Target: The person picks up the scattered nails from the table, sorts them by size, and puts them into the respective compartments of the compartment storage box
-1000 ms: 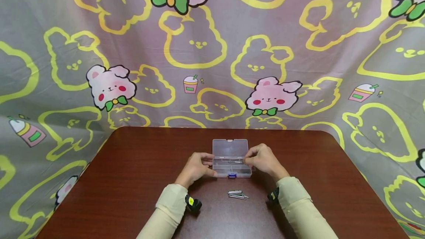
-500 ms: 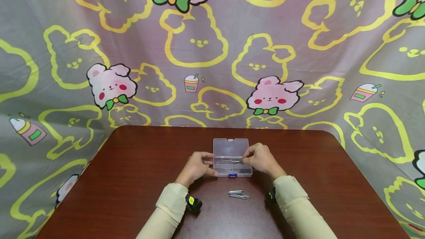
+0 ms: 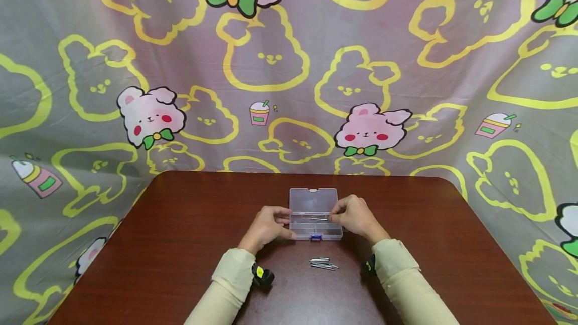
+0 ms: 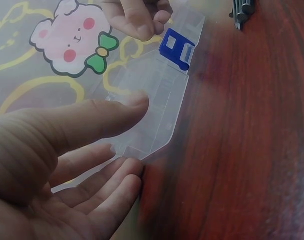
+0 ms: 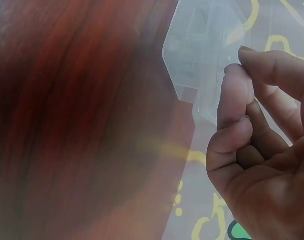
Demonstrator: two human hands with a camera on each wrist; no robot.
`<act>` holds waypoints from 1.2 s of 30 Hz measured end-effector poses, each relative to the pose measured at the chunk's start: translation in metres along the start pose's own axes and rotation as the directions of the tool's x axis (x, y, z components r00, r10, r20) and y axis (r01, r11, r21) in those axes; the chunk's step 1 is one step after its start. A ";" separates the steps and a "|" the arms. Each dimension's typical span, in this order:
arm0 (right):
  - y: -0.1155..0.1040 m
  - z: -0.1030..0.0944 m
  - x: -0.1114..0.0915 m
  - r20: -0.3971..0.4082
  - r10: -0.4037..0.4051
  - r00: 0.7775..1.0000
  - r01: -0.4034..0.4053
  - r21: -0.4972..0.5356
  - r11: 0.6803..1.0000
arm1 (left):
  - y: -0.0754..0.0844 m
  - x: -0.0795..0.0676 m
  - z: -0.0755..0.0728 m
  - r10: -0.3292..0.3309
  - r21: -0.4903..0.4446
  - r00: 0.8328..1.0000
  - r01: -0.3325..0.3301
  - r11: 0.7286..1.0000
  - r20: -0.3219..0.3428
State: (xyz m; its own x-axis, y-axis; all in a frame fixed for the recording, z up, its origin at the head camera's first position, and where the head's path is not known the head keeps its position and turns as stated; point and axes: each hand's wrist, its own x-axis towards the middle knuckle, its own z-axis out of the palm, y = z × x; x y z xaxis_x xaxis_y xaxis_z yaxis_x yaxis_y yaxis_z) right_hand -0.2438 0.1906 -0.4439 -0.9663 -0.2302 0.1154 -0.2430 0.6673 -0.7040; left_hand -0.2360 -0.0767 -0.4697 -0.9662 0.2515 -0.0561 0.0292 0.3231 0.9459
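Observation:
A clear plastic box with a blue latch stands on the table, its lid raised. My left hand rests at the box's left end, thumb over the front corner and relaxed fingers along the side. Over the rear compartment, my right hand pinches a thin nail-like metal rod between thumb and fingertips. The rod points left; its right end is covered by the fingers. In the right wrist view the fingertips hide it.
Several similar silver rods lie in a loose bundle in front of the box. The brown wooden table reaches back to a curtain printed with rabbits.
My right hand has shifted slightly left over the box, still pinching the rod. My left hand, the box and the bundle of rods stay in place.

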 end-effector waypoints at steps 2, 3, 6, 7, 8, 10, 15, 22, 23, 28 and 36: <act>0.001 -0.001 -0.001 -0.001 -0.003 1.000 0.003 -0.001 1.000 | 0.000 0.000 0.000 0.000 0.004 1.000 0.000 1.000 0.001; 0.001 -0.001 -0.001 -0.001 -0.003 1.000 0.003 0.001 1.000 | 0.000 0.000 0.000 -0.001 0.006 1.000 0.001 1.000 0.000; 0.002 -0.002 -0.002 -0.002 -0.014 1.000 0.014 0.008 1.000 | 0.000 0.000 0.000 -0.004 0.008 1.000 0.004 1.000 0.001; 0.003 -0.003 -0.003 -0.001 -0.014 1.000 0.014 0.013 1.000 | 0.000 0.000 0.000 -0.005 0.008 1.000 0.005 1.000 0.002; 0.003 -0.003 -0.003 0.000 -0.014 1.000 0.014 0.018 1.000 | 0.000 0.000 0.000 -0.005 0.007 1.000 0.005 1.000 0.002; 0.003 -0.003 -0.004 0.001 -0.009 1.000 0.009 0.023 1.000 | 0.000 0.000 0.000 -0.007 0.006 1.000 0.007 1.000 0.003; 0.005 -0.003 -0.007 0.001 0.004 1.000 -0.004 0.029 1.000 | 0.000 0.000 0.000 -0.016 0.014 1.000 0.016 1.000 0.004; 0.006 -0.003 -0.015 0.024 -0.010 1.000 0.008 0.083 0.997 | -0.001 0.001 0.000 -0.004 0.015 1.000 0.004 1.000 0.005; 0.006 -0.003 -0.016 0.026 -0.010 1.000 0.008 0.087 0.996 | -0.001 0.001 0.000 -0.002 0.014 1.000 0.002 1.000 0.004; 0.005 -0.004 -0.021 0.040 -0.019 0.999 0.015 0.098 0.995 | 0.000 0.000 0.000 -0.005 0.015 1.000 0.005 1.000 0.000; 0.004 -0.001 -0.037 0.067 -0.057 0.996 0.049 0.126 0.991 | 0.000 0.000 0.000 -0.004 0.009 1.000 0.004 1.000 0.002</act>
State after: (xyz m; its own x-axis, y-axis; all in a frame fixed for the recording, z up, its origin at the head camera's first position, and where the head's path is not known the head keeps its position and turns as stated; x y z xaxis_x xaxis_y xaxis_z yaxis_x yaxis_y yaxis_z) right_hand -0.2088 0.2024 -0.4500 -0.9429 -0.3150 0.1086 -0.2771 0.5603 -0.7806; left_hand -0.2364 -0.0770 -0.4699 -0.9659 0.2517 -0.0605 0.0276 0.3323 0.9428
